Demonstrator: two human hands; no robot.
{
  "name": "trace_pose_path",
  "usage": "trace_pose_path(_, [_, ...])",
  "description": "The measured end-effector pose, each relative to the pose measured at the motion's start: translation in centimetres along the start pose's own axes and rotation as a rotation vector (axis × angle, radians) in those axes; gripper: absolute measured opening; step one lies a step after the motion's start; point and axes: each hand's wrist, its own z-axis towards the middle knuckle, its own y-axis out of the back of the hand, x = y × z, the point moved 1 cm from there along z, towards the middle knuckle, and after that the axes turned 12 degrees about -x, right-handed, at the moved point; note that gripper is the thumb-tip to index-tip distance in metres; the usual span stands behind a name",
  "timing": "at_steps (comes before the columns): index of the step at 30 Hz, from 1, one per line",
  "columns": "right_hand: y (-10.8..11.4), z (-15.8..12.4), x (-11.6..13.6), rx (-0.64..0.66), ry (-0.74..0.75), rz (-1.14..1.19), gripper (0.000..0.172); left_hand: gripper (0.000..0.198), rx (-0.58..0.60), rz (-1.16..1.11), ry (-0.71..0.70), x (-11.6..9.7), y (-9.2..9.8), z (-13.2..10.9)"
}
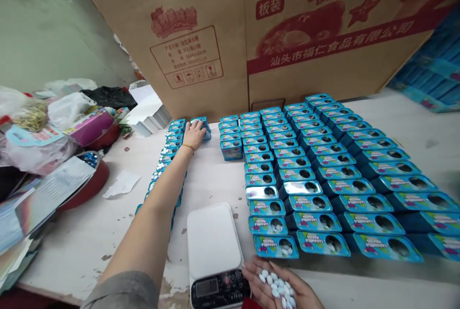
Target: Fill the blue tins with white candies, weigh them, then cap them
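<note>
My left hand (194, 135) reaches far across the table, its fingers over a blue candy tin (201, 126) at the back of the rows. My right hand (273, 282) is cupped palm up at the bottom edge, holding a heap of white mints (275, 286). It sits beside a white digital kitchen scale (213, 246), whose platform holds nothing. Several neat rows of blue tins with round windows (338, 189) fill the table's right side. The nearest tins show white mints inside. Two tins (260, 193) show a shiny silver face.
A large printed cardboard box (247, 36) stands behind the tins. At left, a further line of tins (168, 153) runs along the table. Beyond it lie red bowls (89, 184), plastic bags (32, 151) and loose papers. Blue packaging (431, 69) is stacked at upper right.
</note>
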Motion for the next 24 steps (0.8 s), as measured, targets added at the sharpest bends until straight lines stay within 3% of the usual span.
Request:
trace_pose_path(3, [-0.2,-1.0,-0.3,-0.047,0.067,-0.007,0.032,0.022,0.093,0.006,-0.061,-1.0,3.1,-2.6])
trace_pose_path(7, [-0.1,-1.8,-0.9,-0.081,0.090,-0.037,0.029,0.025,0.207,0.045,-0.199,-3.3,10.1,-8.7])
trace_pose_path(11, [0.1,-2.3,-1.7,-0.106,0.085,-0.071,0.028,0.020,0.328,-0.015,-0.332,-7.5,16.4,-15.5])
trace_pose_path(14, [0.3,-2.7,-2.4,-0.130,0.085,-0.105,0.030,0.019,0.380,-0.087,-0.374,-10.3,17.8,-18.9])
trace_pose_path(17, [0.5,-3.3,-3.0,-0.136,0.101,-0.129,0.030,0.022,0.381,-0.139,-0.341,-11.4,17.9,-20.3])
trace_pose_path(21, [0.7,-3.8,-3.5,-0.134,0.110,-0.145,0.032,0.028,0.211,-0.236,-0.308,-12.2,19.2,-21.5])
trace_pose_path(24, [1.0,-3.9,-3.8,-0.107,0.113,-0.121,0.031,0.026,0.135,-0.407,-0.329,-15.0,20.2,-23.9])
